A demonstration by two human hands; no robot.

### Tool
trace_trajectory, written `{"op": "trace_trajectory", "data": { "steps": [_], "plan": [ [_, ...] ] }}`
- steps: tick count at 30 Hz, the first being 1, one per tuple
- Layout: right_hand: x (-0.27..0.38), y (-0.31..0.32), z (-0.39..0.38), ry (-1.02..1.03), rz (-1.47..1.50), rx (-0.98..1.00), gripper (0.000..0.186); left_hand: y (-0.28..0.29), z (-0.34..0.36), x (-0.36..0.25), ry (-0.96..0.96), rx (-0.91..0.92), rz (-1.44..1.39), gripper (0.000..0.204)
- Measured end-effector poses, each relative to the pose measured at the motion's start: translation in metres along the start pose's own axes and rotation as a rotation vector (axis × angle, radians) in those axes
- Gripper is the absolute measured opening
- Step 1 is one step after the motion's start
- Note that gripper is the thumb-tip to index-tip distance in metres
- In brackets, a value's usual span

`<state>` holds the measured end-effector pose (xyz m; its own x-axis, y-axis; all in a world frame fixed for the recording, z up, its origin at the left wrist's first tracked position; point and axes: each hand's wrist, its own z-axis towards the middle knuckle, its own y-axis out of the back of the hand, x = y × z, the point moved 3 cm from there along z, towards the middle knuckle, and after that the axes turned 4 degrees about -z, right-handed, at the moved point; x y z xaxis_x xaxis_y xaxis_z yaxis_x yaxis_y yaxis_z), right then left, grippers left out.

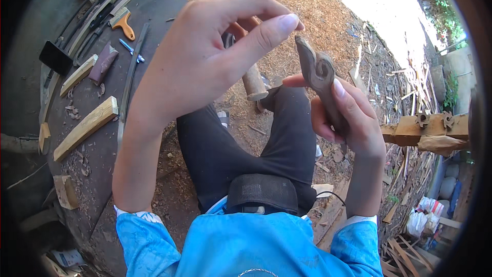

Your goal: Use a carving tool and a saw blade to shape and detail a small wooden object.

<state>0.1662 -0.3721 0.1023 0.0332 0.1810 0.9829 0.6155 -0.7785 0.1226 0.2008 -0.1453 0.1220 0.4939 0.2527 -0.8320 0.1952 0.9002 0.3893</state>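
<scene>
My right hand [353,115] is closed around the lower part of a carved brown wooden piece [321,72]. The piece stands tilted, with a spiral scroll near its top and a narrow tip above. Beside that tip, the thumb and forefinger of my left hand [220,46] come close together. From under the left hand juts a round wooden handle [253,84]; a dark part shows between the thumb and curled fingers. The left hand appears to grip this tool, though its other end is hidden.
On the dark table at left lie an orange-handled brush [123,24], a blue pen [131,50], a long metal strip [132,72], a curved wood block [86,128] and a black flat device [56,57]. A wooden beam [402,128] juts in at right. Shavings cover the ground [287,5].
</scene>
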Motion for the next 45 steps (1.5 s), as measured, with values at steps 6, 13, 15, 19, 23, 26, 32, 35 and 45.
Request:
{"op": "trace_trajectory", "data": {
  "steps": [6,13,15,19,23,26,32,35,45],
  "plan": [
    [-0.01,0.004,-0.001,-0.05,0.064,-0.001,0.063,-0.013,-0.002,0.007,0.012,0.033,-0.15,0.024],
    [-0.021,0.014,-0.004,-0.096,0.12,0.073,0.053,-0.025,-0.004,0.005,-0.007,-0.023,-0.248,0.014],
    [-0.028,0.008,-0.003,0.073,0.084,-0.107,0.042,-0.025,-0.006,0.012,-0.093,-0.055,-0.153,0.011],
    [-0.02,0.0,0.007,0.086,-0.223,-0.314,0.035,-0.026,-0.018,0.02,-0.025,-0.265,0.025,0.005],
    [-0.034,0.01,0.035,0.235,-0.808,-0.509,0.029,-0.019,-0.036,0.034,-0.044,-0.486,0.11,0.005],
    [-0.034,0.018,0.074,0.163,-1.043,-0.519,0.027,-0.012,-0.052,0.049,-0.043,-0.528,0.275,0.011],
    [-0.022,0.037,0.178,0.243,-1.276,-0.328,0.03,-0.02,-0.065,0.085,-0.201,-0.522,0.303,0.047],
    [-0.015,0.033,0.213,0.153,-1.51,-0.143,0.028,-0.019,-0.064,0.096,-0.196,-0.552,0.373,0.059],
    [0.0,0.011,0.23,0.17,-1.507,-0.068,0.028,-0.02,-0.059,0.104,-0.177,-0.65,0.419,0.027]
  ]
}}
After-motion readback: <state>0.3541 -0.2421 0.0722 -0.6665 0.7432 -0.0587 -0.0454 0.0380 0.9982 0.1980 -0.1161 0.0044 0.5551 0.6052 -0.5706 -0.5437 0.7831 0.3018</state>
